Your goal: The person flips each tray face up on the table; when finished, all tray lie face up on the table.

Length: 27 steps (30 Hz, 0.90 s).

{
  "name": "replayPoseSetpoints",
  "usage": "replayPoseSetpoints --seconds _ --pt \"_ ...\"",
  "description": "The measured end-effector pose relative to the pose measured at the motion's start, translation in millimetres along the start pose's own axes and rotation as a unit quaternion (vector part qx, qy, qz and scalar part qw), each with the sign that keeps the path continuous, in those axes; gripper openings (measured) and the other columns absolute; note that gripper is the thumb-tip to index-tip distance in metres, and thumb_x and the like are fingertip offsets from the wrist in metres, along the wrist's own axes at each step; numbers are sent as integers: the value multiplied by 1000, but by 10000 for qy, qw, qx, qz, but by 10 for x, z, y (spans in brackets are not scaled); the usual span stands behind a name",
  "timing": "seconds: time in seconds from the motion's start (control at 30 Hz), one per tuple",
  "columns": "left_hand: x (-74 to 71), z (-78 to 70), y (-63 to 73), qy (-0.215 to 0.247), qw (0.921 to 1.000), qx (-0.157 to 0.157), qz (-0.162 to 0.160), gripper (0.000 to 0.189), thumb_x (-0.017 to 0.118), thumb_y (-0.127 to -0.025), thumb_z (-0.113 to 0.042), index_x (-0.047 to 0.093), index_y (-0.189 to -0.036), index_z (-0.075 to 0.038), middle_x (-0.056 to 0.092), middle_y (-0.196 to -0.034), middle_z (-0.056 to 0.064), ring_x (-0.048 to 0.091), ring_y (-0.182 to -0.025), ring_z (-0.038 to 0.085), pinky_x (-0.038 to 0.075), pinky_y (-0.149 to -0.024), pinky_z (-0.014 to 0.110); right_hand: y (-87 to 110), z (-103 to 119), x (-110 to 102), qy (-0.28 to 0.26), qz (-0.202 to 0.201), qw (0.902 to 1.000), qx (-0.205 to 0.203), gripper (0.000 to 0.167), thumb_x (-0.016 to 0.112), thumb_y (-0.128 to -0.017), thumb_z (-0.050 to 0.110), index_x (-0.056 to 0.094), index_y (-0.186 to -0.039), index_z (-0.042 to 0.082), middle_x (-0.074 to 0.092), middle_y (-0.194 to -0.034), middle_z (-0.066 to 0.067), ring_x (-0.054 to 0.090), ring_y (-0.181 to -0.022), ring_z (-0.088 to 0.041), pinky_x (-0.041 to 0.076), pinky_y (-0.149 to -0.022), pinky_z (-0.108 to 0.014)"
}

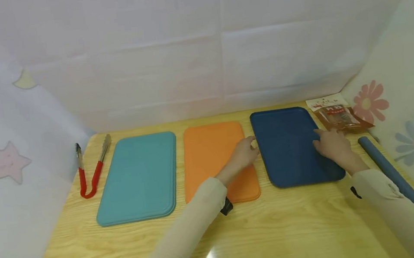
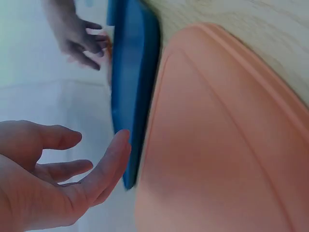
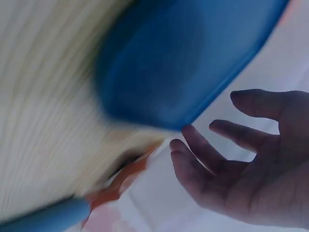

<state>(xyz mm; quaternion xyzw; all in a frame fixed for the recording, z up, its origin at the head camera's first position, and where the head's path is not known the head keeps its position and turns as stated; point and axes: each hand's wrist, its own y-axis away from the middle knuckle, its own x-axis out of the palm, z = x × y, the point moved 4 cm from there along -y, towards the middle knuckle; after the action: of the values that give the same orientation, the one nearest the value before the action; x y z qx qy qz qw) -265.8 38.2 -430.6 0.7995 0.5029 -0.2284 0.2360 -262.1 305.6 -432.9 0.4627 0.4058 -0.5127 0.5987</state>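
A dark blue tray (image 1: 292, 148) with a raised rim lies at the right of the table. My left hand (image 1: 244, 152) is at its left edge, over the orange board's right side; in the left wrist view, the thumb stands apart from the loosely bent fingers (image 2: 113, 162). On the other side, my right hand (image 1: 332, 145) reaches over the tray's right edge. The right wrist view shows that hand's fingers (image 3: 203, 147) spread, with fingertips right by the tray's rim. The orange board (image 1: 211, 159) lies flat left of the tray, partly hidden under my left forearm.
A teal board (image 1: 138, 177) lies farther left, beside red-handled metal tongs (image 1: 93, 174). Behind my right hand is a brown snack packet (image 1: 340, 115). A long blue-grey rod-like thing (image 1: 394, 176) lies along the right edge. Cloth walls (image 1: 198, 60) close off the back and sides.
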Motion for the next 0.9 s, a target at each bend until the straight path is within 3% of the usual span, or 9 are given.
replayPoseSetpoints --seconds 0.1,0.17,0.27,0.4,0.53,0.67,0.77,0.83,0.9 --pt "-297 113 178 -145 9991 53 -394 47 49 -99 -11 42 -145 -2 64 -104 17 62 -80 24 50 -64 30 68 258 -3 -404 -118 9977 -540 51 53 -98 16 41 -142 -7 58 -66 -21 42 -47 -23 33 -44 -33" --pt "-487 240 295 -374 9972 -33 -642 46 49 -99 -13 44 -144 -3 59 -119 18 59 -99 27 50 -73 34 96 444 20 -706 -89 9942 -811 51 53 -98 16 41 -143 -5 48 -52 -9 33 -42 -16 29 -42 -29" --pt "-711 458 483 -760 9927 -269 -895 48 51 -99 -15 42 -145 -4 49 -134 22 56 -106 31 49 -79 39 151 723 83 -1058 -54 9889 -1037 52 54 -99 17 40 -145 -1 61 -77 -17 53 -59 -24 39 -49 -33" --pt "-883 746 770 -1134 9855 -616 -1101 55 55 -98 -16 36 -148 -4 39 -142 26 53 -112 41 49 -85 49 212 1078 242 -1496 118 9801 -1301 54 54 -99 19 38 -148 3 53 -123 -28 59 -87 -30 46 -62 -37" --pt "-950 973 976 -1333 9822 -707 -1114 59 59 -97 -15 34 -148 2 32 -147 30 40 -128 48 41 -99 55 182 1416 368 -1981 408 9668 -1563 58 53 -100 19 31 -151 3 51 -128 -28 54 -66 -21 41 -55 -34" --pt "-958 1103 1045 -1148 9875 -677 -843 62 61 -95 -13 32 -146 8 26 -149 33 33 -134 46 35 -105 54 75 1661 460 -2151 670 9633 -1457 65 49 -100 20 18 -155 6 64 -83 -21 35 -42 -13 31 -42 -28" --pt "-967 1157 1049 -1042 9888 -631 -857 60 64 -93 -9 37 -143 10 33 -146 33 35 -133 44 35 -106 52 14 1770 551 -1890 756 9706 -1286 67 49 -99 22 15 -155 8 47 -49 -7 23 -35 -11 23 -37 -24" --pt "-969 1187 1050 -1021 9885 -613 -936 57 66 -91 -7 42 -140 10 39 -143 30 39 -132 42 37 -105 50 0 1811 607 -1527 689 9777 -1264 66 50 -99 24 18 -155 6 44 -47 -3 24 -37 -13 21 -36 -24" --pt "-966 1213 1057 -1043 9878 -548 -1021 54 68 -89 -5 46 -136 11 46 -138 28 43 -129 41 39 -104 49 5 1825 656 -1182 529 9834 -1268 64 51 -99 25 25 -153 4 50 -54 -3 44 -47 -20 24 -38 -25"
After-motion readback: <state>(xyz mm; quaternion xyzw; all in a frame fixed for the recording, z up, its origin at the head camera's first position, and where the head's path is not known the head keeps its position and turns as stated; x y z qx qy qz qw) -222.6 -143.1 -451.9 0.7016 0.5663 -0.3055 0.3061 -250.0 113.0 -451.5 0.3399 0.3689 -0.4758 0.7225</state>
